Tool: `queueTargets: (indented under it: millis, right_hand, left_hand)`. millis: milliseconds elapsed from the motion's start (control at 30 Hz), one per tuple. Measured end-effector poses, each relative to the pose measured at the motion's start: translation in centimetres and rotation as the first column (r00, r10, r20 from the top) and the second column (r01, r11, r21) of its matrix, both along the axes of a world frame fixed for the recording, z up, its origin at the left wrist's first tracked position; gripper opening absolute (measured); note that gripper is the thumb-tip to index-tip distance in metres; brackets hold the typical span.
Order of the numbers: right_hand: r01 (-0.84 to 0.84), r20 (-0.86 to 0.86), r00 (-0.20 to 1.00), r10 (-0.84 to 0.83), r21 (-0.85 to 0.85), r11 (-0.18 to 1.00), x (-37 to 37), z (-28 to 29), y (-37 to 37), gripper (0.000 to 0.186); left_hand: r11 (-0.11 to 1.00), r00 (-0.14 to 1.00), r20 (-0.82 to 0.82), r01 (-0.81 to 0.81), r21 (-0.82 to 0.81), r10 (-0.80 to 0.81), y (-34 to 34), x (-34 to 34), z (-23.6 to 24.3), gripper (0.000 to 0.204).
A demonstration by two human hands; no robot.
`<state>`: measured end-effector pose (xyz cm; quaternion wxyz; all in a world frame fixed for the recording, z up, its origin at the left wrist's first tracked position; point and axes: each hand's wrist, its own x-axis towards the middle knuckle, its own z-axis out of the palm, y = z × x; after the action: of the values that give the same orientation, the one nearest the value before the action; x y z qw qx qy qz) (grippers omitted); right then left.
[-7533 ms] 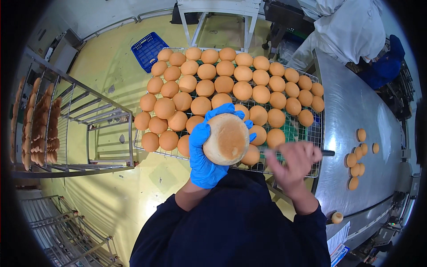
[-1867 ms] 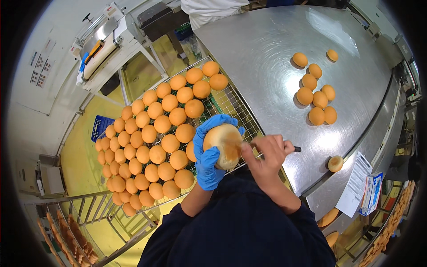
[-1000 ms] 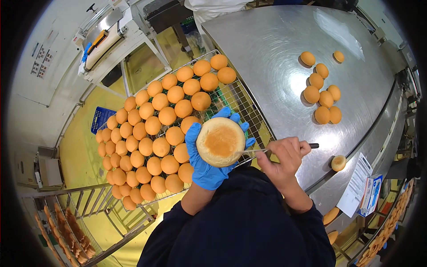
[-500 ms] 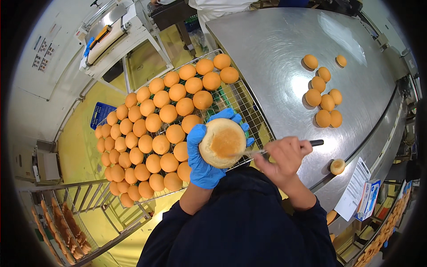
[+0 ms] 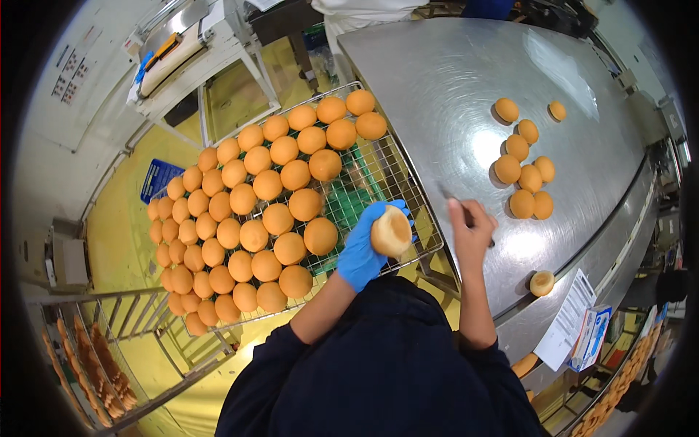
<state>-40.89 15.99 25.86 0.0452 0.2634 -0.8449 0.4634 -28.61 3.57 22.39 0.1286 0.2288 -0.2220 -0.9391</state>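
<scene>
My left hand, in a blue glove, grips a pale round bun tilted to show its browned flat base, above the right end of a wire rack loaded with golden buns. My bare right hand is closed on a knife with a black handle at the steel table's near left edge, its thin blade pointing up and forward, apart from the bun. Green material shows under the wire.
Several buns lie on the steel table, with one paler bun, papers and a box. A blue crate, a white machine, a trolley and someone in white surround me.
My left hand has swung right and tipped the bun. My right hand has drawn the knife away from it and up, turning the blade forward.
</scene>
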Motion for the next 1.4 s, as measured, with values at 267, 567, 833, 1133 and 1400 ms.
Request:
queueTargets:
  millis: [267,567,833,1133,1400]
  right_hand:
    - [0.187,0.418,0.908,-0.038,-0.32,0.929,-0.4,-1.1,6.7,0.024]
    - [0.217,0.611,0.79,0.059,-0.368,0.904,0.3,-2.8,7.2,0.02]
    - [-0.065,0.609,0.728,0.314,-0.394,0.917,2.4,-2.7,1.8,0.016]
    - [-0.357,-0.391,0.858,0.334,0.014,0.934,7.1,4.1,-1.4,0.012]
    - [-0.322,-0.565,0.788,0.245,-0.039,0.946,7.1,3.9,-0.2,0.015]
  left_hand:
    - [0.569,0.98,0.131,0.192,-0.799,-0.147,2.5,-2.5,-5.1,0.061]
    - [-0.18,0.569,0.579,0.786,-0.591,0.583,-5.1,8.0,-8.5,0.06]
    - [0.744,0.935,0.333,0.136,-0.654,0.122,-6.1,5.2,-7.9,0.058]
    - [0.964,0.86,-0.435,-0.234,0.125,0.266,-0.8,3.0,6.5,0.077]
    - [0.965,0.872,-0.419,-0.259,0.046,0.254,0.6,3.5,9.0,0.074]
